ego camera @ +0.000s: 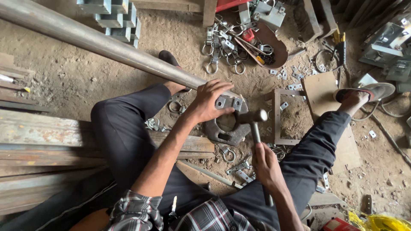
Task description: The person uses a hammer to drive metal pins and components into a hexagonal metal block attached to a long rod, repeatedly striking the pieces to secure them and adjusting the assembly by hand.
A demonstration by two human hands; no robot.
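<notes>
Seated worker's clothing, seen from above

Plaid shirt (141, 211) in dark grey, white and red, sleeves rolled to above the elbow, forearms bare. Dark, near-black trousers (124, 132) over both legs, cloth creased at the knees, hems ending at the ankles. Left hand (208, 101) and right hand (266, 164) ungloved, no rings or watch in view. Open sandals: a brown one with a reddish edge (371, 90) at far right, a dark one (168, 57) farther left.

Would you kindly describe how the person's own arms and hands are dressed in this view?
Both hands, the left hand and the right hand, are bare, with no gloves, rings or watch visible. The forearms are uncovered. A plaid shirt sleeve in grey, white and red is rolled up on the left arm.
</notes>
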